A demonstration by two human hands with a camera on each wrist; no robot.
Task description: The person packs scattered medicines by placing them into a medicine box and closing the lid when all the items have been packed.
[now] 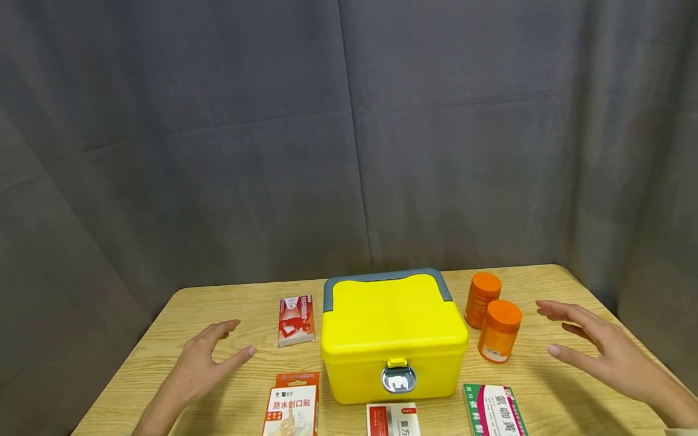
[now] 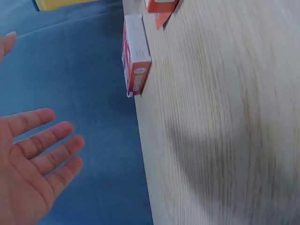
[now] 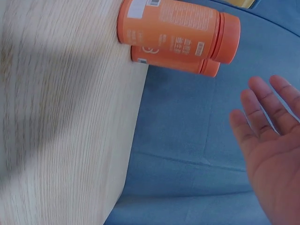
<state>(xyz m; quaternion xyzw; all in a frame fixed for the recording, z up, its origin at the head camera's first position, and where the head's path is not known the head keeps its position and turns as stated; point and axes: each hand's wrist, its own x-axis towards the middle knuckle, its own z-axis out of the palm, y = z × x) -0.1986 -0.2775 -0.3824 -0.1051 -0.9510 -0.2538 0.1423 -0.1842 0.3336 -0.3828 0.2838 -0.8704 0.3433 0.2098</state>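
My left hand point(image 1: 199, 366) hovers over the left part of the table, fingers spread and holding nothing. Nearest to it are a red-and-white box point(image 1: 296, 321) lying flat and an orange-and-white box of adhesive bandages point(image 1: 291, 406). On the right, my right hand point(image 1: 605, 351) is likewise raised with loose fingers and nothing in its grasp. Two orange jars point(image 1: 498, 333) with screw lids stand upright just left of it; the right wrist view shows both jars point(image 3: 176, 23) too. Between the hands sits a yellow case point(image 1: 395, 327) with a grey handle, its lid down and front latch closed.
In front of the case lie a red-and-white medicine box point(image 1: 394, 421) and a green-and-white medicine box point(image 1: 495, 412), both cut off by the frame's lower edge. The wooden table point(image 1: 240, 300) ends at a grey curtain point(image 1: 272, 151) behind and at the sides.
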